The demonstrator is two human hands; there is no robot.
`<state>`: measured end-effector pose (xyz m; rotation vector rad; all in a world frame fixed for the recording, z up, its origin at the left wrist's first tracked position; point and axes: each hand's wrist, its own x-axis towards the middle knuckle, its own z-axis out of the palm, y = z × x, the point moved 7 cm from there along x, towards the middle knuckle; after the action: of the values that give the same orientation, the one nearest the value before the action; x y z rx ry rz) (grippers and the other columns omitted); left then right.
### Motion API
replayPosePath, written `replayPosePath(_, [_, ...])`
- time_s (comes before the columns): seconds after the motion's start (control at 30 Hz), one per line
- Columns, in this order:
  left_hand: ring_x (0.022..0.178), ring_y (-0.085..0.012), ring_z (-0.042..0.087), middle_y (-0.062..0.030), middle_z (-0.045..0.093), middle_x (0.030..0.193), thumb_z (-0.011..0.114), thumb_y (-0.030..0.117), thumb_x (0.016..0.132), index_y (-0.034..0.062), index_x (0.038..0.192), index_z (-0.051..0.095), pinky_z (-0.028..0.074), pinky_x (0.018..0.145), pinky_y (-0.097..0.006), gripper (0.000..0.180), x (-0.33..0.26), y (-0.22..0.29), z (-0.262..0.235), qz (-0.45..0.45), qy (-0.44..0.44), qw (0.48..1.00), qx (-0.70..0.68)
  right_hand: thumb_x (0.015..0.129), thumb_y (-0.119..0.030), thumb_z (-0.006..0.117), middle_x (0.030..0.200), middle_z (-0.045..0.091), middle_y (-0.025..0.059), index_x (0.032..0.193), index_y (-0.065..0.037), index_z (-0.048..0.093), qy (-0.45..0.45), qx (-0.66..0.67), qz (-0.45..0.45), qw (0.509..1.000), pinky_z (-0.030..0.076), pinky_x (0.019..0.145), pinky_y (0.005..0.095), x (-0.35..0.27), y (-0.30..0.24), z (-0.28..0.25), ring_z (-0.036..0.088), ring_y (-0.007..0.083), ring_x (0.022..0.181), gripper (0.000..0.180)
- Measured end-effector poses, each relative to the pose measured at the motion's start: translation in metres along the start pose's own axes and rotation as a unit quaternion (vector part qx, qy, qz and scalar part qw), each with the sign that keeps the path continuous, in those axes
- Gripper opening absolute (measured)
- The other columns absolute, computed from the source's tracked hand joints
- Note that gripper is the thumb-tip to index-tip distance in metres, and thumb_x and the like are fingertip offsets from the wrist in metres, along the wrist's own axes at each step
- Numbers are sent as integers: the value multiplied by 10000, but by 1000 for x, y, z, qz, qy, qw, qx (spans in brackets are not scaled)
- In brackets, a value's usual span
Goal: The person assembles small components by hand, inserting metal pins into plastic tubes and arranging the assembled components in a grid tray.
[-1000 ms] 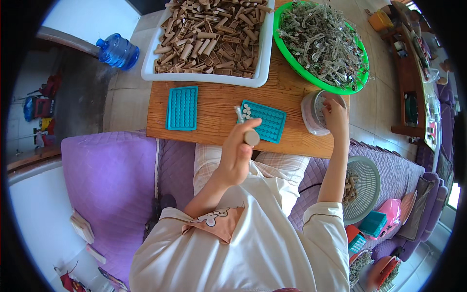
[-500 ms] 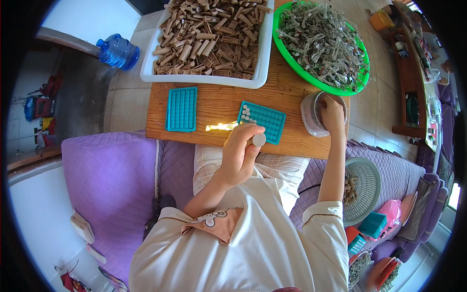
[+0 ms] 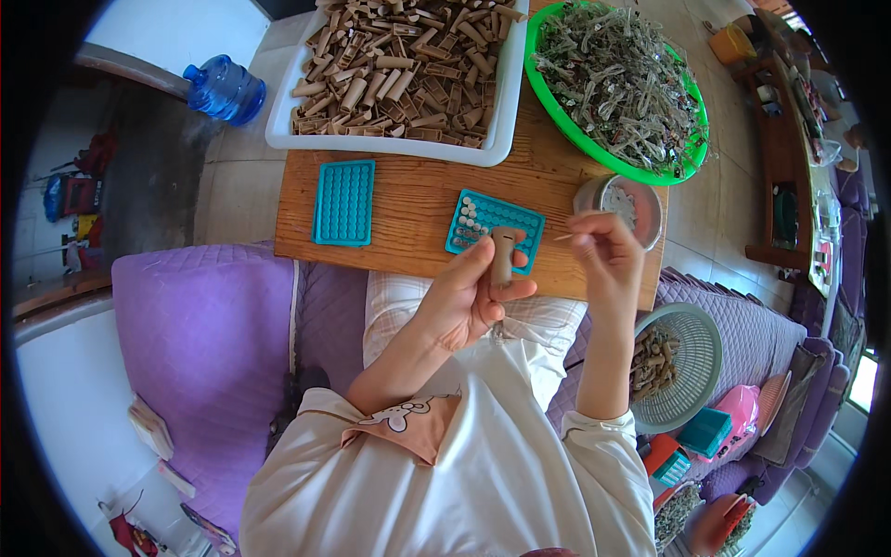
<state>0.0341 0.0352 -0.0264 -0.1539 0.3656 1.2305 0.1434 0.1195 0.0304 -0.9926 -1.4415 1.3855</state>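
My left hand grips a brown hollow tube with a small slit near its top, held upright over the table's front edge. My right hand is raised at the near side of a round tub that has white bits inside. Its thumb and forefinger pinch a small, thin piece whose kind is too small to make out. Behind the tube lies a teal dimpled tray, with several white round pieces in its left cups. Another teal dimpled tray lies further left.
A white bin heaped with brown half-tubes stands at the back of the wooden table. Right of it is a green basin full of clear plastic pieces. A grey colander with brown tubes sits at my right on the sofa.
My right hand has come out of the tub and moved nearer to my left, pinching something small. My left hand has turned the tube from end-on to upright.
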Motion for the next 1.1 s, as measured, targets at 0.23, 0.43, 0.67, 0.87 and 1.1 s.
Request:
replayPosePath(0.23, [754, -220, 624, -58, 570, 917, 368, 342, 885, 67, 1077, 417, 470, 362, -173, 339, 5, -13, 0, -28, 14, 999, -11, 780, 42, 519, 940, 559, 109, 814, 34, 516, -99, 15, 80, 992, 466, 652, 211, 0, 2, 38, 547, 101, 763, 35])
replayPosePath(0.43, [735, -220, 626, -58, 558, 898, 381, 339, 881, 60, 1141, 374, 489, 379, -182, 382, 0, -8, -2, -3, 25, 998, 50, 771, 51, 518, 913, 567, 107, 817, 36, 515, -103, -14, 61, 993, 462, 690, 239, 0, -1, 33, 558, 133, 811, 48])
replayPosePath(0.67, [762, -223, 620, -82, 542, 924, 383, 343, 879, 53, 1135, 376, 510, 426, -179, 386, 4, -7, 7, 2, -23, 996, 83, 773, 47, 513, 927, 563, 114, 812, 42, 514, -99, -70, 80, 989, 459, 696, 244, -2, 1, 35, 563, 146, 803, 40])
replayPosePath(0.87, [718, -213, 628, -21, 518, 741, 346, 313, 898, 72, 1069, 394, 443, 352, -151, 300, 6, -4, -3, 22, 80, 985, 151, 719, 51, 557, 843, 601, 102, 761, 34, 536, -117, -137, 25, 983, 468, 654, 247, 2, 16, 37, 571, 128, 734, 50])
replayPosePath(1.1, [729, -220, 625, -10, 486, 687, 338, 296, 902, 63, 1032, 417, 462, 373, -158, 278, 12, -5, -17, 4, 55, 988, 144, 727, 53, 557, 837, 599, 99, 781, 26, 527, -135, -57, 35, 989, 467, 647, 249, -2, 41, 34, 569, 129, 723, 68])
